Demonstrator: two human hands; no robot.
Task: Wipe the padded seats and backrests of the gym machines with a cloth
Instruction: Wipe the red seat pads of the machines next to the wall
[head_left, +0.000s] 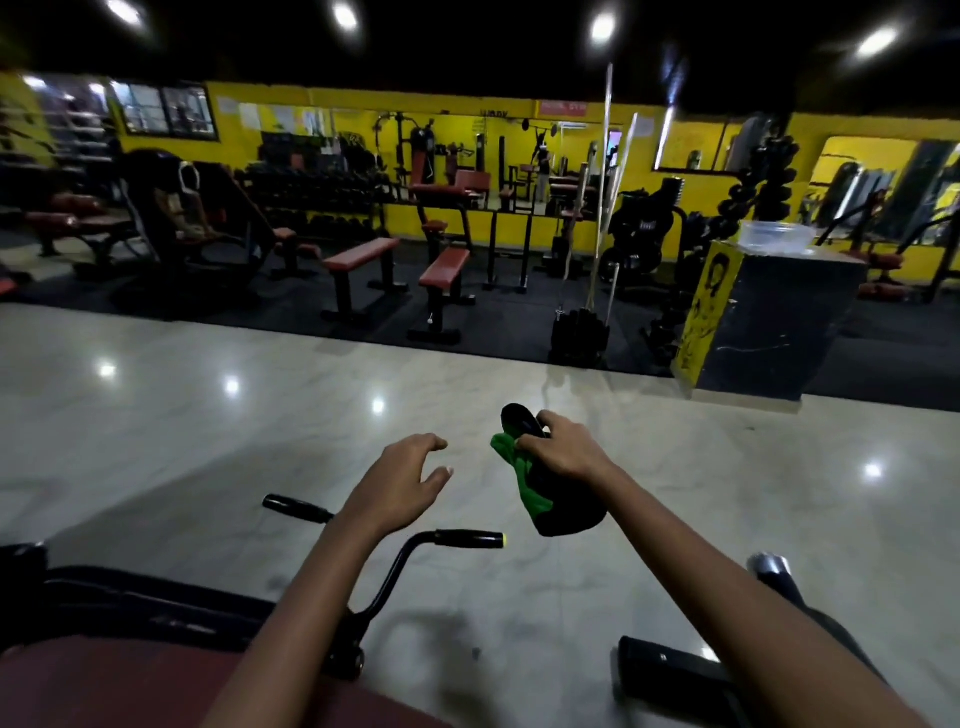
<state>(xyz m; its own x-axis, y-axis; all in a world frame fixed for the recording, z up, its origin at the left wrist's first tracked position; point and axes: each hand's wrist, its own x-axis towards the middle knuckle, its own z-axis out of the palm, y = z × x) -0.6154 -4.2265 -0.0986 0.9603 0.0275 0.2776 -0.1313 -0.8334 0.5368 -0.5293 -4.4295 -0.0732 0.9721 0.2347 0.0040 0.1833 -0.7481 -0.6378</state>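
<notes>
Plainly, the right hand (563, 446) clutches the bunched green-and-black cloth (540, 483) out over the floor while the left hand (402, 480) hangs loose and empty, and the dark red padded seat (130, 680) lies below and behind both, nearer the left.

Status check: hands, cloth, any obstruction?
Left hand open, holding nothing. Right hand grips green-and-black cloth, held in the air. Red padded seat bottom left, untouched; black handlebar beneath the hands.
</notes>
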